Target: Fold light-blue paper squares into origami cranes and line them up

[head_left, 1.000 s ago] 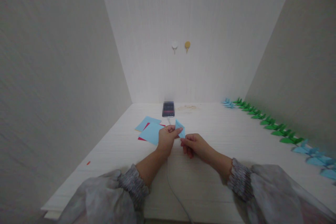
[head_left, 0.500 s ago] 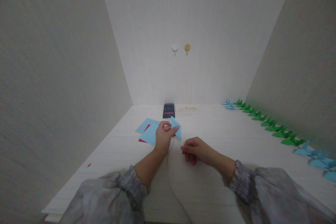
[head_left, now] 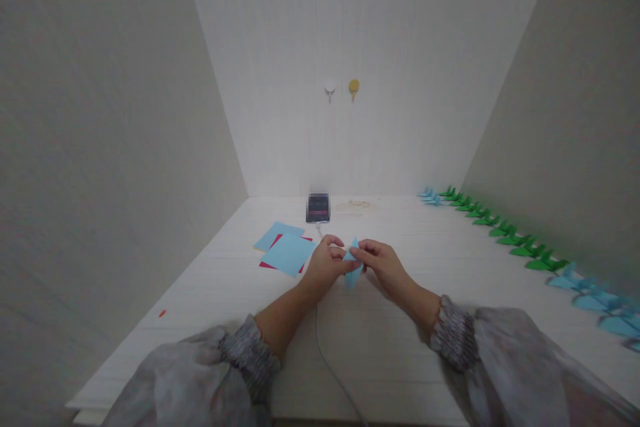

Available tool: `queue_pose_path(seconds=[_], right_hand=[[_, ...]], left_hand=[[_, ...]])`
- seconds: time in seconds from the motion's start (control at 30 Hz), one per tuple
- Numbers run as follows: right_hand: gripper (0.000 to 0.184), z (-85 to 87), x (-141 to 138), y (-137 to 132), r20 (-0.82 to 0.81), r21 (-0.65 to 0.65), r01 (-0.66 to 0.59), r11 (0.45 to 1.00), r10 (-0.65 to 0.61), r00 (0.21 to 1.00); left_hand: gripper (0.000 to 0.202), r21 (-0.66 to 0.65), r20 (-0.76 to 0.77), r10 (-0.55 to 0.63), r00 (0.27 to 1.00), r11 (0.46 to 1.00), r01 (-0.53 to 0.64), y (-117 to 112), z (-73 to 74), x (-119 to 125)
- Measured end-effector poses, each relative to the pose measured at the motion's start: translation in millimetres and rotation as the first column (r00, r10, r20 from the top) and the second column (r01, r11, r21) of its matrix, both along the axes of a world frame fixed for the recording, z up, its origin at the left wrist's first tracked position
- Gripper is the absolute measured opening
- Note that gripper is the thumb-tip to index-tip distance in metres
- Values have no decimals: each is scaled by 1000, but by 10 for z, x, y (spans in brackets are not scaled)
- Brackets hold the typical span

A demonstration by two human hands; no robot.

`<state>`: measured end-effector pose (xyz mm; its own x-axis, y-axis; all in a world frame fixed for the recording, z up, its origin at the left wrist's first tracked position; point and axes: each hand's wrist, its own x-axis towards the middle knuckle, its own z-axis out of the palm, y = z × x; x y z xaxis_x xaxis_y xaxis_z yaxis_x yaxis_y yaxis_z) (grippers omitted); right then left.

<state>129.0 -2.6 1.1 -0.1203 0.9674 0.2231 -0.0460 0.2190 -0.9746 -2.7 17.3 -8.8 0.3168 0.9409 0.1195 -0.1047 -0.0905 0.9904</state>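
A small folded light-blue paper (head_left: pixel 353 269) is held above the white table (head_left: pixel 430 260), between both hands. My left hand (head_left: pixel 326 263) pinches its left side with closed fingers. Closed on its right side, my right hand (head_left: pixel 383 263) has fingertips meeting those of the left. Part of the paper hangs down below the fingers; the rest is hidden by them.
Flat light-blue sheets (head_left: pixel 288 253) lie over a red sheet (head_left: pixel 267 264) left of my hands. A dark phone (head_left: pixel 318 207) stands at the back, its cable (head_left: pixel 330 360) running toward me. Green folded figures (head_left: pixel 505 230) and blue ones (head_left: pixel 590 290) line the right wall. A red scrap (head_left: pixel 162 313) lies at left.
My right hand rose from the table and came to the paper. My left hand brought the folded paper down and right, so both hands now pinch it together.
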Motion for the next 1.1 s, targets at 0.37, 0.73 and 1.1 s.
queue_pose_path(seconds=[0.37,0.73,1.1], right_hand=[[18,-129,25,37,-27,-88,-43,995,40,999],[28,-20,-4,-9,-13,25,63,998,-63,998],[22,-29,46,31,-76,-3,90,996,-90,993]], left_hand=[[47,16,40,-110,993,994,109,-10,-52,-2],[43,2,67,-177,982,984,177,-17,-33,43],[37,3,78,-304,949,952,305,-43,-90,33]])
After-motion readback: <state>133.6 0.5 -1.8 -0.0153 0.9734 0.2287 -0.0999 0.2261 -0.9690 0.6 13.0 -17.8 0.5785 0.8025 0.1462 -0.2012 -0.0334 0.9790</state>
